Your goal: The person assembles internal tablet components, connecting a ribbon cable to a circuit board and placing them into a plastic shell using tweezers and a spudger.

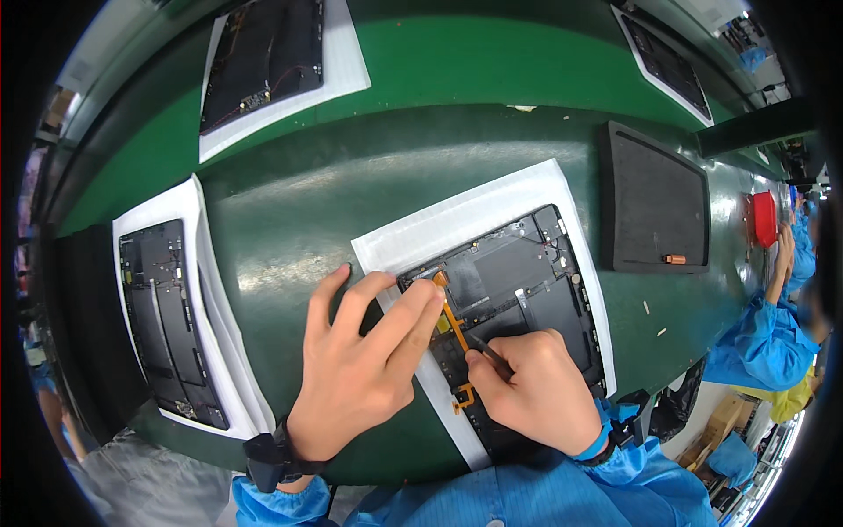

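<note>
In front of me an opened tablet with a black inside lies tilted on a white foam sheet. An orange flex cable runs along its left side, and part of it is under my fingers. My left hand has its fingers spread, with a fingertip resting on the cable's upper end. Closed around a slim black pointed tool, my right hand sets the tip against the middle of the cable. The tool's other end is hidden in the hand, so its exact kind cannot be made out.
On the left another opened tablet lies on white foam. More opened tablets lie on the green belt beyond the bench. At right stand a black tray holding a small copper-coloured roll, a red box and a co-worker's blue sleeve.
</note>
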A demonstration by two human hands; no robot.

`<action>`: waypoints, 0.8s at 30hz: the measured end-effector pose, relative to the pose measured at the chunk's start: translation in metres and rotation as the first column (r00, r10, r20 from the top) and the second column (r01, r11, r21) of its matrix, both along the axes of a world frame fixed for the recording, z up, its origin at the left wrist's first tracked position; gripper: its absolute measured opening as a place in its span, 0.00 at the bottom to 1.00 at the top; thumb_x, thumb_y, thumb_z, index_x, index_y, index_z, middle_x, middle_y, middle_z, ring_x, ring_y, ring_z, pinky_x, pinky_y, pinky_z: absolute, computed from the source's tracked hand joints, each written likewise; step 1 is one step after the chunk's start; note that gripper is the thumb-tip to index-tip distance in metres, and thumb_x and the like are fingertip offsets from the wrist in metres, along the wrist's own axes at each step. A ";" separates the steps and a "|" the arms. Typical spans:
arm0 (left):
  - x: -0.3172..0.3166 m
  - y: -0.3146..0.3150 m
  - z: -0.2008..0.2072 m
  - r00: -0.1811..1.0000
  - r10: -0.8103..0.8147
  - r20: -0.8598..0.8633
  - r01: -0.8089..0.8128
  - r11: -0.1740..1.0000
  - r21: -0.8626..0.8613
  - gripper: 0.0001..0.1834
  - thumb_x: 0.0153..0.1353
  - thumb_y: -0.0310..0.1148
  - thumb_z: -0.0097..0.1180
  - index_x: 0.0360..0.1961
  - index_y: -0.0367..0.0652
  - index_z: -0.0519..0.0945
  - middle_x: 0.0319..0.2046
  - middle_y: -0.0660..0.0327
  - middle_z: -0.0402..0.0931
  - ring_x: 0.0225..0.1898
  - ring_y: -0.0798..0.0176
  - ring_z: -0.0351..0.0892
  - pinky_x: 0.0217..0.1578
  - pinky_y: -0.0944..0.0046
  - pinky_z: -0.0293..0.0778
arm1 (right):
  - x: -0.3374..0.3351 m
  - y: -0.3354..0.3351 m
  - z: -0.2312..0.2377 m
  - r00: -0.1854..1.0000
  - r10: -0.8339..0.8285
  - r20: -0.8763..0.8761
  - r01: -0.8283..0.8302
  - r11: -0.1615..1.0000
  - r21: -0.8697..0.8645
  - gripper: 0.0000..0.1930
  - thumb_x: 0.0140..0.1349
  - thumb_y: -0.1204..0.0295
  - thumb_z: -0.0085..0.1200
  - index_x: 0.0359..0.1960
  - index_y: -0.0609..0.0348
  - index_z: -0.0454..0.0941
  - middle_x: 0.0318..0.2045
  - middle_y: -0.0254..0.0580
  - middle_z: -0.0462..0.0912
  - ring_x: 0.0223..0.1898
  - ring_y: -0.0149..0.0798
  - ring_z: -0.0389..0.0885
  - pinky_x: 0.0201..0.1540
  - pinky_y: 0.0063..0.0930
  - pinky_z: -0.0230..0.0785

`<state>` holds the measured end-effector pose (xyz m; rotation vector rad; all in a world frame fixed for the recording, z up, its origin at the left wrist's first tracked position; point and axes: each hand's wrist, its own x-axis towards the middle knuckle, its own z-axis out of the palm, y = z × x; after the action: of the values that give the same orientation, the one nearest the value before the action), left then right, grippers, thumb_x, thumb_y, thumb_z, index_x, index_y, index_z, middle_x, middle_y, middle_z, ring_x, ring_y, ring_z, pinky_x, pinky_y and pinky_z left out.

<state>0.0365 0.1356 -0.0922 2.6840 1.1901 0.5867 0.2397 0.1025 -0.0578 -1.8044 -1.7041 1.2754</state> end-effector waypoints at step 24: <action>0.022 -0.034 0.026 0.984 -0.173 0.048 0.178 0.972 -0.154 0.21 0.37 0.26 0.63 0.39 0.47 0.89 0.50 0.60 0.82 0.52 0.49 0.78 0.62 0.36 0.68 | 0.263 0.006 0.042 0.915 -0.333 0.229 0.251 0.912 0.324 0.16 0.57 0.81 0.65 0.49 0.66 0.84 0.42 0.37 0.81 0.34 0.27 0.75 0.34 0.23 0.68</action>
<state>0.0585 0.1019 -0.0658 2.5980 0.9351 0.4876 0.5026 0.1081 -0.0157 -2.0333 -1.5722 0.6335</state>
